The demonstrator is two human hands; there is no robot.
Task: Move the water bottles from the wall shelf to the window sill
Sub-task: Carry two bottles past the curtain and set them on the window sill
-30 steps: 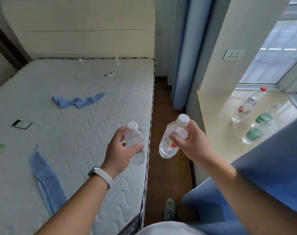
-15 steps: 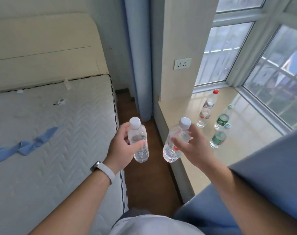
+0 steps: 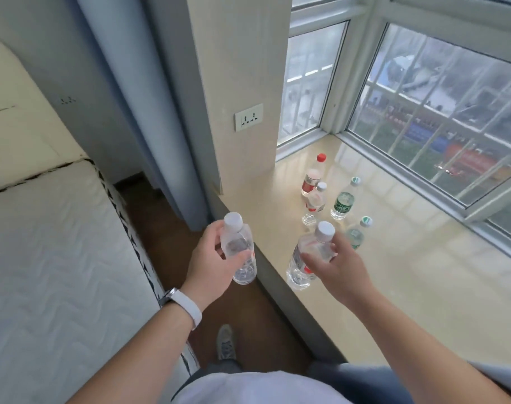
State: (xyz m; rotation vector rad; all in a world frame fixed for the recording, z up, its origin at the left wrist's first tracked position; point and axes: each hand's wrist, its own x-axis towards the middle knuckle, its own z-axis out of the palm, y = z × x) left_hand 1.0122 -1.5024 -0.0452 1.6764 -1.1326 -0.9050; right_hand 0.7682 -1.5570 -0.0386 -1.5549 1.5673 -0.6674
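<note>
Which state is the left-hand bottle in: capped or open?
Capped: a white cap sits on the bottle gripped by the left hand.

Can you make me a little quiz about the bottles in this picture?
1. True or false: the left hand holds a bottle with a red cap.
2. How many bottles stand on the window sill?
A. two B. four C. seven
3. Fill in: the caps of the two green-label bottles are ____.

Key:
1. False. The left bottle has a white cap, like the right bottle in the right hand.
2. B: the red-cap bottle, the white-cap bottle, the far green-label bottle and the near green-label bottle.
3. Green.
</note>
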